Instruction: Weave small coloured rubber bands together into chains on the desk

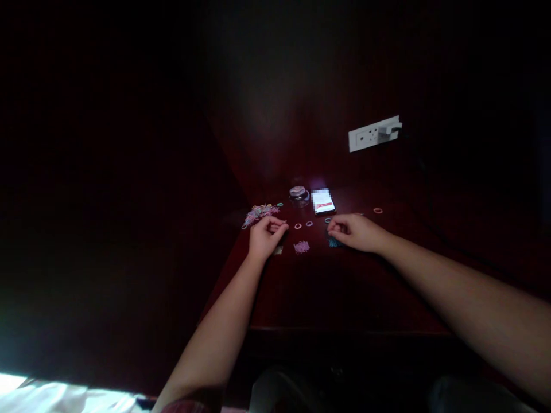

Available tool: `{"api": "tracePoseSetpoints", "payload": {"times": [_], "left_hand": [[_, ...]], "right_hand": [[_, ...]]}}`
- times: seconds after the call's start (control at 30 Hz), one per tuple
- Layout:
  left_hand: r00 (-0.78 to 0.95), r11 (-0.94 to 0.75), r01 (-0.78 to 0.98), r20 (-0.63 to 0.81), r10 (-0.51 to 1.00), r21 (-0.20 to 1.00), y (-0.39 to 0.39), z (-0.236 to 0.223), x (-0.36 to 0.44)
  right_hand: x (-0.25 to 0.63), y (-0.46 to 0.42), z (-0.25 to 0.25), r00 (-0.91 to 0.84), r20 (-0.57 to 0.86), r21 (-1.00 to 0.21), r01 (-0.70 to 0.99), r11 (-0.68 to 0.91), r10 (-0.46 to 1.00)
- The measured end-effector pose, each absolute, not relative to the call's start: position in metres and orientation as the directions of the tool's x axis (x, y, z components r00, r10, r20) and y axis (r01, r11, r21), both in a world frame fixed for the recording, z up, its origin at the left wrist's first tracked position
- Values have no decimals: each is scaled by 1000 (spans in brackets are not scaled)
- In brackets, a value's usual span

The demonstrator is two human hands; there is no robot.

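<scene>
My left hand (pixel 266 236) hovers low over the dark red table, its thumb and index fingertips drawn close together. Whatever may be between them is too small to make out. Beside it lies a heap of mixed pastel elastic bands (pixel 262 213), and a small pale pile (pixel 278 250) shows partly under the wrist. My right hand (pixel 355 232) is curled in a pinch by a blue band (pixel 328 220) and a teal pile (pixel 333 243); its grip is hidden. Between the hands are a pink band (pixel 298 226), a lilac band (pixel 309 223) and a purple pile (pixel 301 247).
Behind the bands stand a round clear jar (pixel 298 194) and a lit phone (pixel 323 202). An orange-red band (pixel 377 210) lies to the right. A white socket panel (pixel 364 137) with a plug is on the back wall. The table's front edge (pixel 344 329) is dim.
</scene>
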State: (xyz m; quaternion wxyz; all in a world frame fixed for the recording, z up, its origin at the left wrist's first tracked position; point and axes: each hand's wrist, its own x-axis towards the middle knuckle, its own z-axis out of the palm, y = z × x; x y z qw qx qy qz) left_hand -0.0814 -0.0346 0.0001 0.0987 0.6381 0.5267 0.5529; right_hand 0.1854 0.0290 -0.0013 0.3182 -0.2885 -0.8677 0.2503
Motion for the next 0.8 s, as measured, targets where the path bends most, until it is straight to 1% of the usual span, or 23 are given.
{"api": "tracePoseSetpoints", "payload": {"times": [0.1, 0.17, 0.2, 0.27, 0.37, 0.43, 0.6, 0.8], "left_hand": [[63, -524, 637, 639, 767, 566, -34, 22, -34], [162, -583, 649, 659, 734, 490, -30, 31, -9], [195, -602, 644, 661, 725, 471, -27, 32, 0], [187, -612, 619, 664, 724, 492, -22, 28, 9], [99, -578, 550, 640, 762, 603, -17, 13, 11], [71, -558, 522, 619, 782, 645, -16, 5, 9], [74, -528, 526, 582, 810, 667, -18, 2, 6], [106, -535, 519, 570, 815, 667, -18, 2, 5]], "right_hand": [[184, 26, 1, -604, 448, -650, 286, 704, 659], [185, 25, 3, -584, 487, -661, 240, 711, 649], [185, 25, 4, -567, 505, -666, 223, 712, 651], [186, 26, 3, -535, 525, -676, 211, 706, 662], [187, 30, 1, -523, 524, -687, 207, 696, 672], [186, 31, 0, -533, 518, -687, 208, 696, 670], [186, 29, 0, -568, 502, -698, 180, 694, 652], [187, 29, -1, -541, 558, -679, 136, 721, 628]]}}
